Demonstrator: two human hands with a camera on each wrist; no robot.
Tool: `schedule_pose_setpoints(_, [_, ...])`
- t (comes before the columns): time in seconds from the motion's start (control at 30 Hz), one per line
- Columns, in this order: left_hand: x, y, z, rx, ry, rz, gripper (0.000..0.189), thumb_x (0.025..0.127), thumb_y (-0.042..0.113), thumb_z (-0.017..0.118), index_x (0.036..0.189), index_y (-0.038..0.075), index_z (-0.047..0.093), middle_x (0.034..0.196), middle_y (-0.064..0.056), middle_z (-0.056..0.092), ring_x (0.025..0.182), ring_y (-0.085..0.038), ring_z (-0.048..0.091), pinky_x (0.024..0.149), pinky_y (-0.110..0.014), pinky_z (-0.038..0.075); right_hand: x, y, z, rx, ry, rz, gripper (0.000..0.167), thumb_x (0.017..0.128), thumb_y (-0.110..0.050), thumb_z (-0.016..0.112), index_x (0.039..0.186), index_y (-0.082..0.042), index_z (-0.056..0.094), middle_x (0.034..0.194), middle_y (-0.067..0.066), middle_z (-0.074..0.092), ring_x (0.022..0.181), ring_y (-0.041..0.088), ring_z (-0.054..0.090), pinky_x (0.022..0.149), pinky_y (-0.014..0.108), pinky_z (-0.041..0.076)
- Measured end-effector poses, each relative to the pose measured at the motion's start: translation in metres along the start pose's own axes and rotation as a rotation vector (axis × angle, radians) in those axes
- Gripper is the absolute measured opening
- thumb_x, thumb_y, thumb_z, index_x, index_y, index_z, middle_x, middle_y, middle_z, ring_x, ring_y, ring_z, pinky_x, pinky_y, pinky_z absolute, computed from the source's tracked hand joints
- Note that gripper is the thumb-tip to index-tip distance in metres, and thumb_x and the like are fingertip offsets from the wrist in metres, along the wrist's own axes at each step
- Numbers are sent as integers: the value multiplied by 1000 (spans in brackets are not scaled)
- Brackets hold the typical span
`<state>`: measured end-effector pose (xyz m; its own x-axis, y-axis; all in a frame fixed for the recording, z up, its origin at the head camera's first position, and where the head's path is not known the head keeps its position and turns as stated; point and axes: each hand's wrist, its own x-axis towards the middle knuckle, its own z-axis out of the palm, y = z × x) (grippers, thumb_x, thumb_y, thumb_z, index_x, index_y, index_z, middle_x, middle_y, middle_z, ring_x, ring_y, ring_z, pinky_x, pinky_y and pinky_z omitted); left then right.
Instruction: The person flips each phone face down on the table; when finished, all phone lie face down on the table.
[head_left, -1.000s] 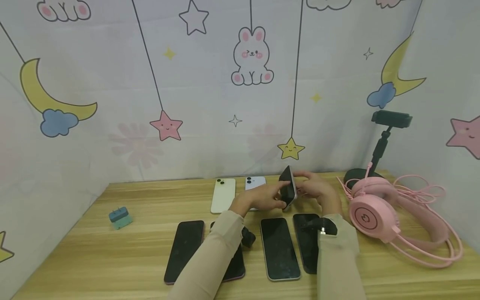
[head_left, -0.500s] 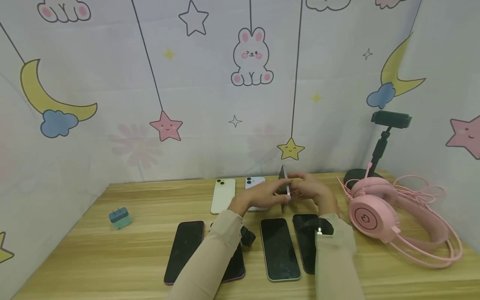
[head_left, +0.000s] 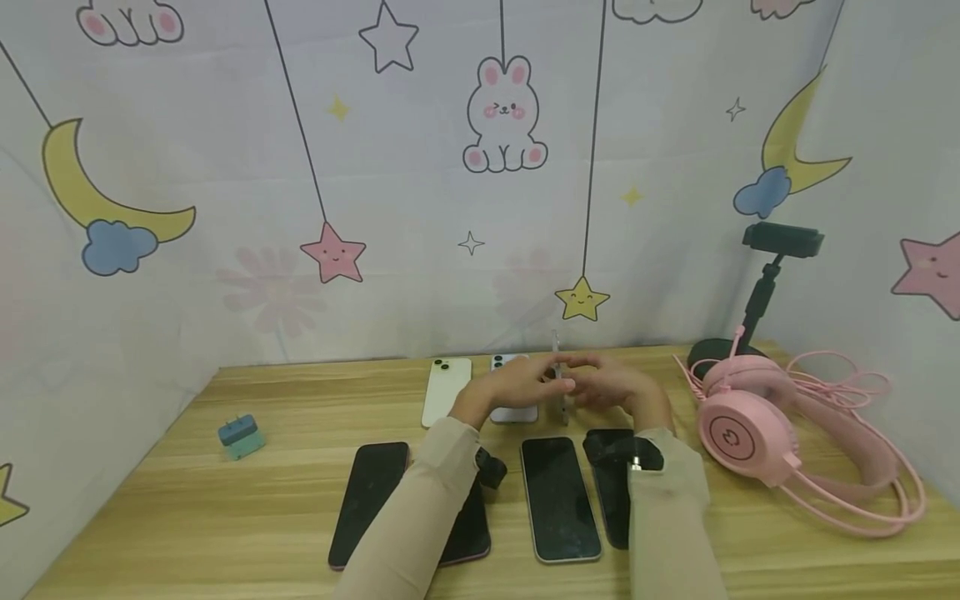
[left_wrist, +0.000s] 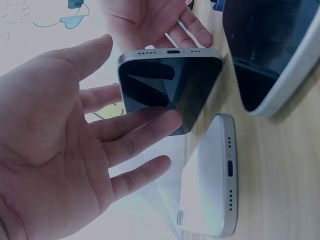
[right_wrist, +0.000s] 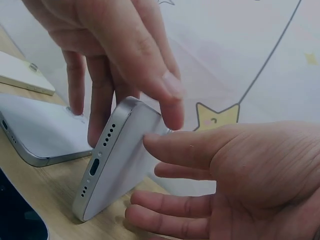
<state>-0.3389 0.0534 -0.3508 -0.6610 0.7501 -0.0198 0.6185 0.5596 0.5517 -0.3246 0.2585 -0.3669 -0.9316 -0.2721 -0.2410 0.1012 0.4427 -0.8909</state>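
A smartphone (right_wrist: pixel 125 160) stands on its long edge at the back of the table, its dark screen (left_wrist: pixel 197 90) towards my left hand and its pale back towards my right. My left hand (head_left: pixel 513 387) holds it over the upper edge, some fingers across the screen and the fingertips at the back in the right wrist view. My right hand (head_left: pixel 618 390) is beside the back, fingers fairly straight, its thumb tip (right_wrist: pixel 155 142) at the phone. Just left lie a pale lavender phone (head_left: pixel 515 414) and a pale yellow phone (head_left: pixel 446 396), both face down.
Nearer me lie several phones with dark screens up, among them a left one (head_left: pixel 367 504) and a middle one (head_left: pixel 560 500). Pink headphones (head_left: pixel 746 433) and a black stand (head_left: pixel 759 300) are at the right. A small blue-green block (head_left: pixel 242 437) with prongs sits far left.
The phone has turned about its upright line, from showing its dark screen to showing mostly its edge. It has shifted slightly left, both hands going with it.
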Motion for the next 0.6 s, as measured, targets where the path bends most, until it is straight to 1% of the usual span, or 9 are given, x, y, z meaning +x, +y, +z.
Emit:
schedule_pose_setpoints(0.13, [-1,-1,-4,-7,18,3,58,106,44,44,153,11,40,144,-13,54,128,-26,55,103,-42,45,1,0,2,23,11,14,58,101,-16,56,150,5,33,123,23,59,97,27,63,84,42,52])
schedule_pose_setpoints(0.23, [-2,-1,-6,2,25,-9,58,106,45,44,152,10,40,143,-13,55,128,-27,55,103,-42,45,1,-1,3,34,13,26,59,101,-17,58,151,4,33,128,24,54,100,28,62,86,44,52])
schedule_pose_setpoints(0.43, [-4,-2,-9,23,29,-26,60,106,44,45,153,7,39,135,-14,60,120,-26,60,98,-42,48,1,-2,3,35,-2,34,67,102,-25,59,153,3,28,143,30,43,111,32,60,98,53,47])
schedule_pose_setpoints(0.5, [-4,-3,-9,26,28,-32,60,106,44,45,153,6,39,136,-14,59,120,-26,59,98,-42,48,1,-2,3,35,0,40,67,102,-26,60,154,3,28,145,31,41,113,33,60,100,54,45])
schedule_pose_setpoints(0.6, [-4,-4,-9,34,15,-48,59,106,43,45,152,6,40,143,-13,54,126,-27,56,102,-43,46,2,-2,4,37,9,48,67,102,-24,60,153,3,29,145,30,41,113,33,59,101,55,45])
